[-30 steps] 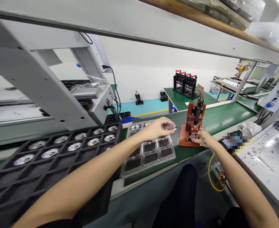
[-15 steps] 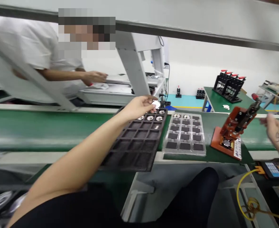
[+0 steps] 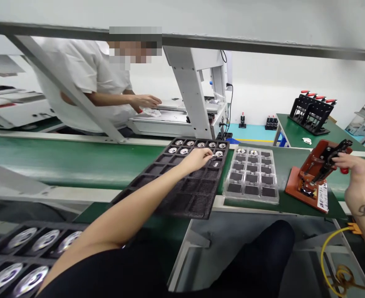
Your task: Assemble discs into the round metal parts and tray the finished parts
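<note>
My left hand (image 3: 199, 160) is closed in a pinch on a small round silvery part (image 3: 214, 157), low over the second row of a black compartment tray (image 3: 205, 211). More round silvery parts (image 3: 184, 151) sit in the tray's two far rows. My right hand (image 3: 364, 180) has its fingers curled over the red-tipped handle (image 3: 344, 170) of a toggle clamp on a red-brown fixture (image 3: 294, 188). The clamp's handle is swung down, and its arm mostly covers the fixture's seat. Between the two stands a clear plastic tray (image 3: 251, 198) with two silvery parts in its far row.
A green conveyor belt (image 3: 77, 165) runs beneath the trays. Another black tray (image 3: 18, 256) with larger round parts lies at lower left. Across the belt a person in white (image 3: 89, 78) works. A white beam (image 3: 201, 20) crosses overhead. A yellow cable (image 3: 323, 252) hangs at lower right.
My left hand has lowered the round part toward the tray's second row. My right hand has moved onto the clamp handle, which has swung from raised to down. The view has shifted slightly left.
</note>
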The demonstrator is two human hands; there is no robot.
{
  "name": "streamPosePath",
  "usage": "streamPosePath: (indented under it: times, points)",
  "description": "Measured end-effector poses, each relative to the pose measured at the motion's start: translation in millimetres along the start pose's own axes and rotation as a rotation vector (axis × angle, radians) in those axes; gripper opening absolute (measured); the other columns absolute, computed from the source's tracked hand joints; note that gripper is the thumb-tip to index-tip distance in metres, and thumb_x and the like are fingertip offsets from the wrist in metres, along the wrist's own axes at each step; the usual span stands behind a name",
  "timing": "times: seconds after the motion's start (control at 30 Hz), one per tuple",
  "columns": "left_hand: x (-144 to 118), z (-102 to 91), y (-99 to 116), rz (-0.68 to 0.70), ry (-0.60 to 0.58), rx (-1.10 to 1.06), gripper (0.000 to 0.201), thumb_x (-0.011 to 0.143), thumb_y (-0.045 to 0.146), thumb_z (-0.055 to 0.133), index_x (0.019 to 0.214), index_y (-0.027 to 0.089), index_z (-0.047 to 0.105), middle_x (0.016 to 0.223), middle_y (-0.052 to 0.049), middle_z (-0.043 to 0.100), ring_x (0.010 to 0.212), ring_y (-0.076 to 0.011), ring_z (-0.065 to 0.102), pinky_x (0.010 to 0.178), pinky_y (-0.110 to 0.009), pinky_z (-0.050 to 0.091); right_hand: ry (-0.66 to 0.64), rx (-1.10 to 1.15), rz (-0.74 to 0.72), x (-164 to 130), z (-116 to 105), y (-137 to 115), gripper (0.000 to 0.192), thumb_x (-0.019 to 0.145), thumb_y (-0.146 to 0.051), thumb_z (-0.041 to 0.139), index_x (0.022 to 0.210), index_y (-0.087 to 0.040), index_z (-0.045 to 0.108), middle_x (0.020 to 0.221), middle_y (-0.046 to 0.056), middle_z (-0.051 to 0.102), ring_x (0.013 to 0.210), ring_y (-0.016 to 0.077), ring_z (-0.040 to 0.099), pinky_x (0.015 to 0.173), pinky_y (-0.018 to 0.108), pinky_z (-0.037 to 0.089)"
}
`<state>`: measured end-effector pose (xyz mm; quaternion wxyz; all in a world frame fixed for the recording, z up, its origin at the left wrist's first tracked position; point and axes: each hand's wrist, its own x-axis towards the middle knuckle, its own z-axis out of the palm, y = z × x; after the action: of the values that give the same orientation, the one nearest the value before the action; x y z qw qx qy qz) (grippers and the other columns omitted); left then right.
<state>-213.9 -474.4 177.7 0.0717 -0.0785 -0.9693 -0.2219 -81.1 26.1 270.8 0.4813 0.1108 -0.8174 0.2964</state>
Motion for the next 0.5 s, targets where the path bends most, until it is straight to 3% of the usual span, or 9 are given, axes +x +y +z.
streamPosePath:
  times: [0.1, 0.23, 0.37, 0.5]
  points:
    - [2.0, 17.8, 3.7, 0.032, -0.038, 0.023, 0.018, 0.090, 0.031, 0.064, 0.090, 0.021, 0.079, 0.095, -0.009, 0.082, 0.095, -0.0267, 0.074, 0.095, -0.034, 0.053, -0.071, 0.160, -0.010, -13.3, -0.9, 13.0, 0.039, 0.113, -0.039, 0.045, 0.110, -0.020, 0.079, 0.130, 0.012, 0.080, 0.137, 0.0322, 0.069, 0.123, 0.057, 0.048]
    - [3.8, 29.2, 7.0, 0.056, -0.088, 0.023, 0.015, 0.083, 0.036, 0.075, 0.078, 0.022, 0.079, 0.089, -0.010, 0.081, 0.098, -0.0279, 0.073, 0.096, -0.033, 0.054, -0.214, 0.107, 0.031, -23.9, -27.3, 3.2, 0.037, 0.111, -0.040, 0.048, 0.132, -0.028, 0.076, 0.152, 0.008, 0.069, 0.147, 0.0326, 0.060, 0.128, 0.058, 0.042]
    - [33.1, 37.2, 25.2, 0.110, -0.106, 0.002, 0.018, 0.088, 0.039, 0.074, 0.089, 0.023, 0.082, 0.097, -0.009, 0.082, 0.105, -0.0284, 0.073, 0.100, -0.035, 0.055, -0.135, -0.004, 0.082, -52.4, -51.1, -14.3, 0.035, 0.107, -0.040, 0.052, 0.132, -0.033, 0.076, 0.142, 0.007, 0.075, 0.135, 0.0354, 0.069, 0.121, 0.059, 0.050]
    - [89.8, 60.3, 73.2, 0.178, -0.144, -0.004, 0.021, 0.101, 0.037, 0.070, 0.106, 0.018, 0.078, 0.116, -0.011, 0.078, 0.113, -0.0266, 0.072, 0.106, -0.043, 0.055, -0.157, -0.017, 0.197, -80.9, -55.1, -21.3, 0.032, 0.107, -0.043, 0.053, 0.127, -0.033, 0.076, 0.128, 0.007, 0.079, 0.121, 0.0359, 0.074, 0.105, 0.056, 0.059]
